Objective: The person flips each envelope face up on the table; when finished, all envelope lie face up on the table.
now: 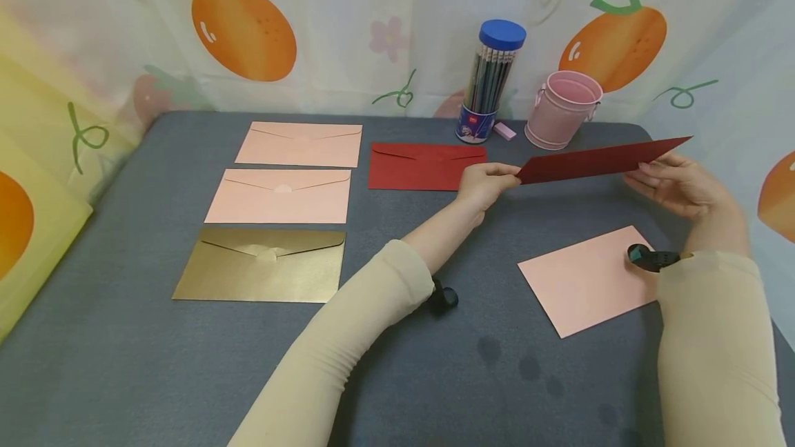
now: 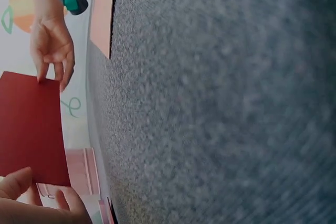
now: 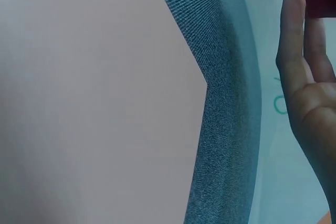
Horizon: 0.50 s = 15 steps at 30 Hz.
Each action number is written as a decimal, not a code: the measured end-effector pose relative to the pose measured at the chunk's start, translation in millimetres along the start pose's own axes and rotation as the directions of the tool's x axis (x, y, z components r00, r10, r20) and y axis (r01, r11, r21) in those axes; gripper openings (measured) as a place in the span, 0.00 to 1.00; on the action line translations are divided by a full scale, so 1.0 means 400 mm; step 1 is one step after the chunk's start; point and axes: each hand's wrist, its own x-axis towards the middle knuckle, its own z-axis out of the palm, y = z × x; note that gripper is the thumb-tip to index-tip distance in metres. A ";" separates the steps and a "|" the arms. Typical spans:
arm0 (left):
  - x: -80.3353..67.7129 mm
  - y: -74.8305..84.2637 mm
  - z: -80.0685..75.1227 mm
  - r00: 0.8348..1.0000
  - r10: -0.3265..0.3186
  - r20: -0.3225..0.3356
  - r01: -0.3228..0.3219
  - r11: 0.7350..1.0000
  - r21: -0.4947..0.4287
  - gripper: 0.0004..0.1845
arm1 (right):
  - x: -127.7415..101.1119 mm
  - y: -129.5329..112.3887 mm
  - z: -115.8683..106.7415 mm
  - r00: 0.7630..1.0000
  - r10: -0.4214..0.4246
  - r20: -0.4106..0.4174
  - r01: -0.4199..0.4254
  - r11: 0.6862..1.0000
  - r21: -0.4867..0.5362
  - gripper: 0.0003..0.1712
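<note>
A dark red envelope [image 1: 596, 161] is held up over the right side of the table, stretched level between both hands. My left hand [image 1: 484, 188] pinches its left end between thumb and fingers. At the opposite end, my right hand [image 1: 689, 185] pinches the corner, its other fingers spread below, as the left wrist view also shows. Another red envelope [image 1: 422, 167], flap side up, lies on the table behind the left hand, which partly covers it. Below the right hand lies a pink envelope [image 1: 580, 281], plain side up and slanted, partly hidden by the right sleeve.
To the left, two pink envelopes [image 1: 304, 143] and a gold envelope [image 1: 267, 274] lie in a column, flaps up. Along the back edge stand a blue-lidded tub of pencils [image 1: 491, 81] and a pink bucket [image 1: 559, 116], with a small pink eraser [image 1: 504, 131] between them.
</note>
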 end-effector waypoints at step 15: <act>-0.013 0.010 -0.011 0.997 -0.035 0.062 0.050 0.963 -0.264 0.12 | 0.001 0.014 -0.001 0.969 -0.041 0.245 0.048 0.999 -0.021 0.29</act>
